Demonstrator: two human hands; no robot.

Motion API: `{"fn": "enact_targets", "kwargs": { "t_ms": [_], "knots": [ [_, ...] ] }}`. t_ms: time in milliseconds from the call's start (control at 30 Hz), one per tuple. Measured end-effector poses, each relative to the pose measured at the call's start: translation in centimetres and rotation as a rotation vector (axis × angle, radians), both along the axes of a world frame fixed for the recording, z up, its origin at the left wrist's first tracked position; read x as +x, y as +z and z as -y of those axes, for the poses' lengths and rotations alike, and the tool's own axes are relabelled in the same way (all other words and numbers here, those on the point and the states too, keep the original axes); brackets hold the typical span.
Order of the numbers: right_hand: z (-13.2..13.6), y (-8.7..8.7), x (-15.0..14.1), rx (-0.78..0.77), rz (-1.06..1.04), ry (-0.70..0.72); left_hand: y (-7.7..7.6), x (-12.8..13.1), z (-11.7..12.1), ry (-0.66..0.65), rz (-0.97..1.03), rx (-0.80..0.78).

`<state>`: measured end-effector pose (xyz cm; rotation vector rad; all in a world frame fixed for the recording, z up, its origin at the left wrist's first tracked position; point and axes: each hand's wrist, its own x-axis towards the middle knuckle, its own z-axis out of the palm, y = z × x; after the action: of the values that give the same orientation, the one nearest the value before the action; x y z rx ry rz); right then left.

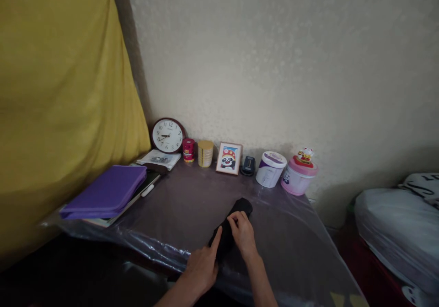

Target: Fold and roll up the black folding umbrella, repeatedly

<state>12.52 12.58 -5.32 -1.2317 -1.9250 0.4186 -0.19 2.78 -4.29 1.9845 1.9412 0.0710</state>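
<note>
- Nearest, the left hand (202,266) lies against the near end of a long, black, fabric-like bundle (225,240), index finger stretched along it; I cannot tell whether it grips.
- The right hand (243,234) is bent over the bundle's farther half, thumb and fingertips drawn narrow together; whether they pinch material cannot be told.
- The bundle lies slantwise near the front edge of a dark brown table (185,201) under clear plastic.
- Farther left, a flat purple folder (106,190) tops a stack.
- Beyond the bundle stand a pink-lidded round tub (295,182), a white-and-purple cylindrical canister (269,174) and a panda picture in a light frame (228,158).
- Farthest left, a round brown-rimmed clock (168,135) leans by the wall.
</note>
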Motion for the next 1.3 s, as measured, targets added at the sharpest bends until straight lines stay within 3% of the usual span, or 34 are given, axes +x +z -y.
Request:
{"fn": "enact_targets", "kwargs": {
  "t_ms": [200, 367, 467, 600, 833, 967, 1133, 1300],
  "knots": [
    [0.7, 0.5, 0.2, -0.03, -0.064, 0.185, 0.0, -0.7, 0.7, 0.011, -0.002, 0.005],
    [-0.3, -0.4, 1.9, -0.213, -0.403, 0.034, 0.0, -1.2, 1.2, 0.028, 0.05, -0.005],
    [-0.5, -0.6, 3.0, -0.287, -0.459, -0.03, 0.3, -1.4, 1.4, 0.043, 0.057, -0.016],
    [-0.2, -0.3, 2.9, -0.275, -0.439, 0.004, 0.8, -1.3, 1.6, 0.047, 0.045, 0.005],
    [-0.1, 0.8, 0.5, -0.095, -0.157, 0.263, 1.0, -0.8, 1.2, 0.022, -0.003, 0.025],
    [-0.1, 0.9, 0.1, -0.094, -0.064, 0.285, 0.8, -0.6, 0.8, 0.028, -0.023, -0.015],
    [-0.1, 0.5, -0.1, -0.094, -0.129, 0.298, 0.3, -0.5, 0.7, 0.03, -0.017, -0.015],
    [-0.2, 0.4, 1.3, -0.143, -0.356, 0.219, -0.1, -0.7, 0.6, 0.02, -0.003, -0.039]
  ]
}}
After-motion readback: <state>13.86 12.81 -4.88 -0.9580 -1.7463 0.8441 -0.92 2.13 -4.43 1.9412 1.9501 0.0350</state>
